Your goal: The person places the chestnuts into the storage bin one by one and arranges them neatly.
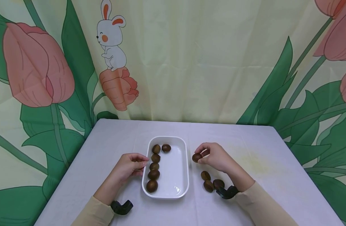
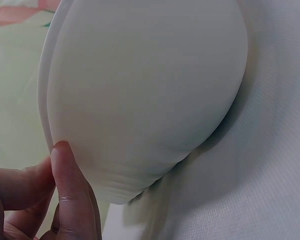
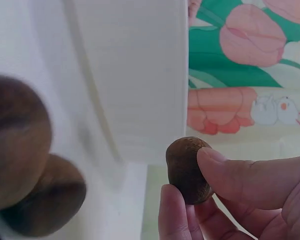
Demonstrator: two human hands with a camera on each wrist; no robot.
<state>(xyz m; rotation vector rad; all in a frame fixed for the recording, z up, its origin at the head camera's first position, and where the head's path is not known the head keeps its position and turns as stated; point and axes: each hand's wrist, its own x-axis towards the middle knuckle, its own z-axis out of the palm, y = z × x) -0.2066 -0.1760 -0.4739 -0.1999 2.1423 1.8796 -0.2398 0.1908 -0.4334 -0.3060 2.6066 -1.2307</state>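
Note:
A brown chestnut (image 3: 186,170) is pinched between thumb and fingers of my right hand (image 1: 216,157), just right of a white rectangular tray (image 1: 174,169). My left hand (image 1: 130,166) holds the tray's left rim; the left wrist view shows thumb and fingers at the rim of the tray's white side (image 2: 145,85). Inside the tray, several chestnuts (image 1: 154,174) form a column along the left wall. Another chestnut (image 1: 166,148) lies beside the top of that column. On the cloth below my right hand sit several loose chestnuts (image 1: 208,185), partly overlapped by the black wrist mount.
The table (image 1: 124,135) wears a white cloth with a faint yellowish stain at right. Behind it hangs a curtain (image 1: 189,62) printed with tulips and a rabbit on a carrot. Black mounts (image 1: 122,207) stick out at both wrists.

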